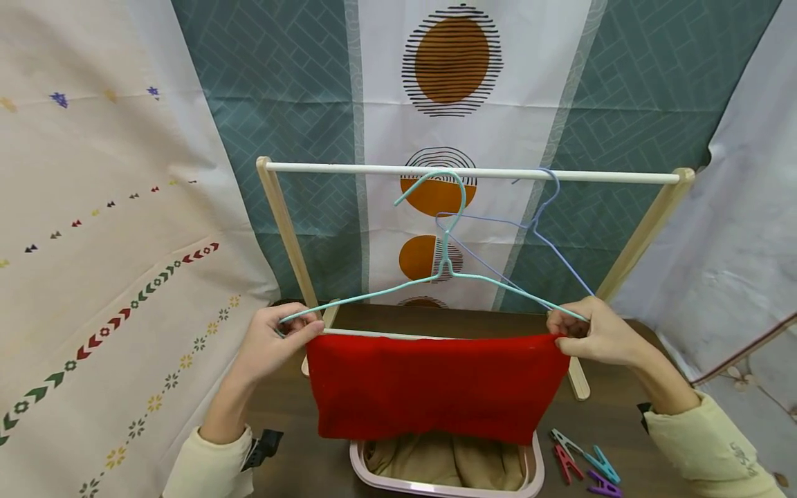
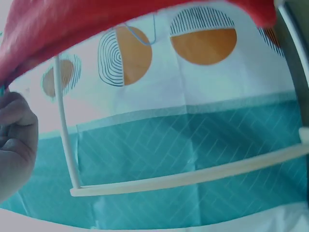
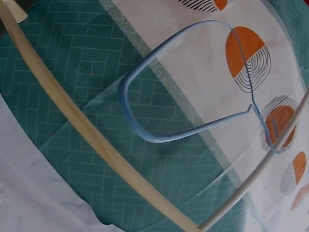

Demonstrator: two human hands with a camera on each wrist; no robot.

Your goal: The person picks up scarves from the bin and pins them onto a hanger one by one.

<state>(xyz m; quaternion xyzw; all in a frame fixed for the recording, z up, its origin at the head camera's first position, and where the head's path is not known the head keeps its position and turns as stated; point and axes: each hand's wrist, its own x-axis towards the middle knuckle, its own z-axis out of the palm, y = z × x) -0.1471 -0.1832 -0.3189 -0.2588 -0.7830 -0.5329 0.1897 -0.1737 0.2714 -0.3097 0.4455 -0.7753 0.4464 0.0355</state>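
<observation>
My left hand (image 1: 268, 342) grips the left end of a mint-green wire clothes hanger (image 1: 367, 296), its thumb at the upper corner of a red cloth (image 1: 436, 387). At the other end, my right hand (image 1: 598, 332) holds the hanger, with thumb and fingers at the cloth's right corner. The cloth hangs spread between both hands, hiding the hanger's lower bar. In the left wrist view, curled fingers of the left hand (image 2: 17, 135) show below the red cloth (image 2: 96, 24). The right hand is out of sight in the right wrist view.
A drying rack has a white top rod (image 1: 349, 168) and wooden legs. On the rod hangs a blue hanger (image 1: 548, 207), also in the right wrist view. Below the cloth stands a pink basket (image 1: 538, 470) holding brown fabric (image 1: 436, 460). Several clothespins (image 1: 566, 463) lie to its right.
</observation>
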